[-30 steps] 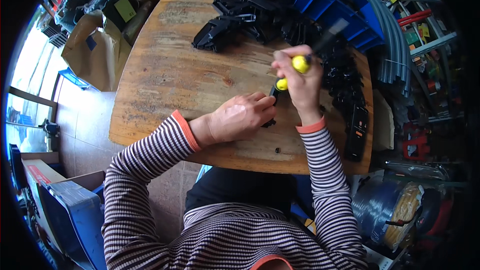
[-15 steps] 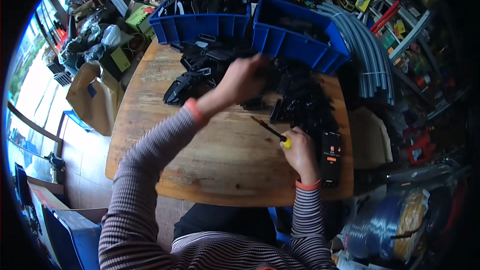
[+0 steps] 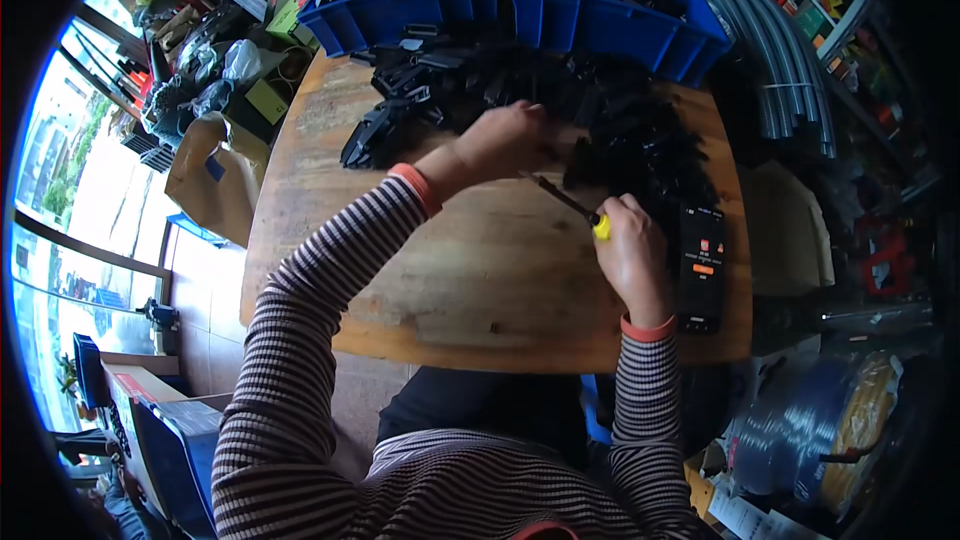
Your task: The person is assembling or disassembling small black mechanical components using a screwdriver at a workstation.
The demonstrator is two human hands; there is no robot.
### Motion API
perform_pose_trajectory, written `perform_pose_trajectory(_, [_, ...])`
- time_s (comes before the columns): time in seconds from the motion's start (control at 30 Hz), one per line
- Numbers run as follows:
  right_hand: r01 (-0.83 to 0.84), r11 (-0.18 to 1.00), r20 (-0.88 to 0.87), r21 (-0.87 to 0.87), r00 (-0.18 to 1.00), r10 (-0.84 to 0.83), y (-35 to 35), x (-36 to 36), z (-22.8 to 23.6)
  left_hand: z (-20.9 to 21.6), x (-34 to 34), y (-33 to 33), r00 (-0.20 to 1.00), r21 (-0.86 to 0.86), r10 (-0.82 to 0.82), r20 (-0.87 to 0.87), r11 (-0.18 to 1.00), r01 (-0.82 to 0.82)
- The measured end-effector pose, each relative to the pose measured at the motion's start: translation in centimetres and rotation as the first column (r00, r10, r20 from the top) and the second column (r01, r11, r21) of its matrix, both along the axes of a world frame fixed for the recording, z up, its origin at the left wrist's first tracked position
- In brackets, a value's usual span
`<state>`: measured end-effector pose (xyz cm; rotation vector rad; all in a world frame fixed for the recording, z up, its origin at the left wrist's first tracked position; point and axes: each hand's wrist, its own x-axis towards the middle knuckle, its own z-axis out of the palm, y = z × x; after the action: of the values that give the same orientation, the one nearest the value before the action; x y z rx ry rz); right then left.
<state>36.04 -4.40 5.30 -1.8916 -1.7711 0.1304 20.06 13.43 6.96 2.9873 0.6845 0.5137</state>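
My right hand is closed round the yellow handle of a screwdriver, its dark shaft pointing up and left. The tip ends just below the fingers of my left hand. That hand is curled at the near edge of a heap of black plastic parts. Its fingertips are smeared by motion, and something dark shows at them that I cannot make out. More black parts, some buckle-like, lie to the left of the hand.
Two blue bins, a left one and a right one, hold black parts at the far edge of the wooden table. A phone with a lit screen lies at the right edge. Grey pipes stand beyond it.
My left hand has drawn back from the heap, nearer to the screwdriver's tip. The right hand keeps its hold on the screwdriver. The whole view has shifted, with the table higher and further right.
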Motion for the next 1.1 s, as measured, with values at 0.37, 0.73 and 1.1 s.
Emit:
perform_pose_trajectory(0.37, [-0.073,0.997,-0.054,-0.027,0.996,0.072,-1.9,-6.2,-1.6,-3.6,-14.4,-9.1,0.984,0.2,0.044,0.171,0.977,-0.079])
perform_pose_trajectory(0.73, [0.053,0.999,-0.207,0.001,0.977,-0.052,-3.4,-12.3,1.1,-3.8,-24.4,-13.9,0.979,0.013,0.129,0.157,0.991,-0.132])
perform_pose_trajectory(1.1, [-0.208,0.945,-0.259,0.253,0.926,0.274,-0.2,-15.8,-1.1,-5.5,-20.0,-14.7,0.998,0.073,0.06,0.004,0.996,-0.061])
